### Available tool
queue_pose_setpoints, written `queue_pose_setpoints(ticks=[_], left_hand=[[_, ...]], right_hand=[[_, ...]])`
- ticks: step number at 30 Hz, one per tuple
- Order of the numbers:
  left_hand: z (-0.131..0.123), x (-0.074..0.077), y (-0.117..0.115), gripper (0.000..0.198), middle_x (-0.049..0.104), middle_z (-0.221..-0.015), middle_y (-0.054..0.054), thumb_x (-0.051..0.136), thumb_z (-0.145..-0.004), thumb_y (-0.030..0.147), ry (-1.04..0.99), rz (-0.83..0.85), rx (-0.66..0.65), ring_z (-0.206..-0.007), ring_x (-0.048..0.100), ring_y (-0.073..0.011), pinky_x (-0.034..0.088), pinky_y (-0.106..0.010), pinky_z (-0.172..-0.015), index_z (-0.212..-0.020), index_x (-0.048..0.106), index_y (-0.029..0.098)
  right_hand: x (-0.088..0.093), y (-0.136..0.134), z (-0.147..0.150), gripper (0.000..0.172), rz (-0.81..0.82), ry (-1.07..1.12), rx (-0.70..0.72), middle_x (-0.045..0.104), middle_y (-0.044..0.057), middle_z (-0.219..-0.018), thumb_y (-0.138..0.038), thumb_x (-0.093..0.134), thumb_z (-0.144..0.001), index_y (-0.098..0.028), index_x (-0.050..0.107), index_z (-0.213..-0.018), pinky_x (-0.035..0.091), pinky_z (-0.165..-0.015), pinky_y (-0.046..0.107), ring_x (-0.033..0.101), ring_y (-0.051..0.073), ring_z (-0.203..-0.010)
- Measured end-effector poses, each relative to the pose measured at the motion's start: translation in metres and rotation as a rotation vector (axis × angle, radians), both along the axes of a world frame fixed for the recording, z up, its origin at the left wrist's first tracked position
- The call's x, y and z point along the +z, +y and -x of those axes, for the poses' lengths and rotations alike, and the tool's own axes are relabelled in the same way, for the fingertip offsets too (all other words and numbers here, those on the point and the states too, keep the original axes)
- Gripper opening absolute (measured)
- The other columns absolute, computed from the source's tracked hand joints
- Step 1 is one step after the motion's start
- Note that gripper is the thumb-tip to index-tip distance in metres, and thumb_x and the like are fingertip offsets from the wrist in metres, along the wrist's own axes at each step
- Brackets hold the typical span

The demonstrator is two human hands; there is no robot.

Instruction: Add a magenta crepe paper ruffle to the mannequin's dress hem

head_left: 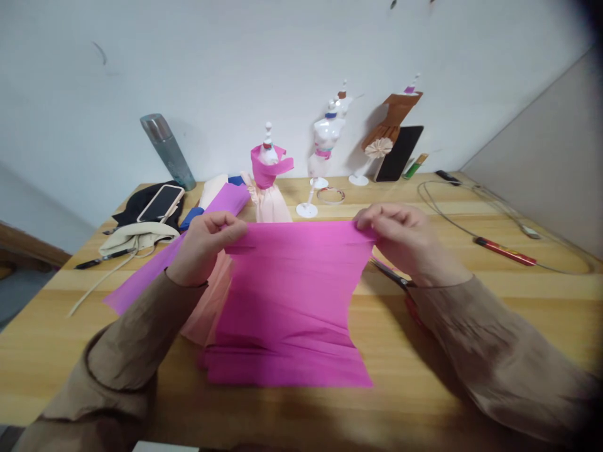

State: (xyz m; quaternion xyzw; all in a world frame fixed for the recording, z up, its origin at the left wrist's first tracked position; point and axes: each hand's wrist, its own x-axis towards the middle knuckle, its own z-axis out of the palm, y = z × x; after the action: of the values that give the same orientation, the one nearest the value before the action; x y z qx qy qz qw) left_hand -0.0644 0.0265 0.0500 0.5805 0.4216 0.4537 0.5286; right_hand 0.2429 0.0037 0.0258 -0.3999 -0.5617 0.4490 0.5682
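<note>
A sheet of magenta crepe paper (292, 289) is stretched between my two hands above the wooden table. My left hand (205, 242) pinches its top left corner, and my right hand (400, 235) pinches the top right corner. Creases run across the lower part of the sheet. Peach paper (200, 320) and a purple strip (141, 282) lie to the left, partly behind my left arm. Scissors (389, 273) rest under my right hand, their red handles partly covered by my sleeve. Behind the sheet stands a small mannequin (268, 163) in a pink top and peach skirt.
More mannequins stand at the back, a bare white one (325, 141) and one in brown (396, 113). A spray bottle (167, 150) and a phone (161, 204) are at the left. A cable (447, 216) and a red tube (504, 251) lie at the right.
</note>
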Motion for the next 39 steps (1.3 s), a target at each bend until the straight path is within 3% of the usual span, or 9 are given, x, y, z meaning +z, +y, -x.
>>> queue_pose_setpoints(ticks=[3,8,13,20,23,31,39], left_hand=[[-0.004,-0.002,0.000,0.031,0.067,-0.061,0.002,0.084,-0.061,0.025,0.019,0.017,0.060,-0.056,0.068,-0.0142,0.056,-0.023,-0.056,-0.075,0.059,0.014],[-0.005,-0.001,0.003,0.047,0.069,-0.060,0.001,0.085,-0.058,0.027,0.023,0.039,0.079,-0.053,0.067,-0.0155,0.056,-0.023,-0.052,-0.097,0.061,0.014],[-0.003,-0.002,0.004,0.031,0.069,-0.058,-0.002,0.082,-0.064,0.029,0.032,0.040,0.056,-0.052,0.065,-0.0136,0.054,-0.022,-0.052,-0.084,0.068,0.011],[-0.004,-0.002,0.003,0.019,0.067,-0.054,-0.001,0.076,-0.071,0.030,0.007,0.001,0.092,-0.048,0.060,-0.0111,0.047,-0.020,-0.048,-0.067,0.068,0.013],[-0.005,-0.003,0.003,0.020,0.066,-0.053,-0.001,0.070,-0.075,0.028,0.033,-0.030,0.123,-0.046,0.058,-0.0104,0.046,-0.019,-0.047,-0.061,0.067,0.014],[-0.002,-0.001,0.005,0.024,0.066,-0.053,-0.003,0.069,-0.076,0.029,0.080,-0.001,0.052,-0.046,0.056,-0.0097,0.044,-0.018,-0.045,-0.058,0.066,0.014],[-0.003,-0.005,0.007,0.025,0.065,-0.053,-0.004,0.069,-0.076,0.033,0.059,0.048,0.036,-0.046,0.058,-0.0114,0.045,-0.020,-0.045,-0.060,0.068,0.013]], right_hand=[[-0.003,0.000,0.005,0.024,0.049,-0.051,-0.041,0.061,-0.003,-0.062,-0.033,0.086,-0.061,-0.022,0.068,-0.073,0.043,-0.048,0.023,0.052,0.009,-0.053],[-0.004,-0.001,0.007,0.028,0.121,-0.108,-0.052,0.067,-0.001,-0.067,-0.031,0.084,-0.062,-0.022,0.074,-0.086,0.049,-0.051,0.025,0.058,0.011,-0.055],[-0.002,-0.001,0.005,0.018,0.091,-0.197,-0.102,0.068,0.000,-0.065,-0.034,0.082,-0.063,-0.021,0.074,-0.073,0.049,-0.053,0.026,0.058,0.011,-0.056],[-0.003,-0.001,0.003,0.015,0.085,-0.199,-0.081,0.067,0.001,-0.066,-0.037,0.080,-0.068,-0.024,0.073,-0.070,0.047,-0.051,0.028,0.055,0.013,-0.056],[-0.004,0.000,0.003,0.018,0.085,-0.214,-0.071,0.065,0.001,-0.064,-0.040,0.079,-0.069,-0.024,0.072,-0.068,0.046,-0.051,0.029,0.054,0.014,-0.055],[-0.007,0.003,-0.001,0.024,0.112,-0.219,-0.047,0.060,-0.001,-0.058,-0.042,0.077,-0.072,-0.021,0.068,-0.066,0.042,-0.050,0.027,0.051,0.012,-0.053],[-0.009,0.005,-0.003,0.033,0.286,-0.067,0.065,0.062,0.001,-0.058,-0.050,0.080,-0.067,-0.019,0.068,-0.065,0.041,-0.046,0.026,0.052,0.012,-0.049]])
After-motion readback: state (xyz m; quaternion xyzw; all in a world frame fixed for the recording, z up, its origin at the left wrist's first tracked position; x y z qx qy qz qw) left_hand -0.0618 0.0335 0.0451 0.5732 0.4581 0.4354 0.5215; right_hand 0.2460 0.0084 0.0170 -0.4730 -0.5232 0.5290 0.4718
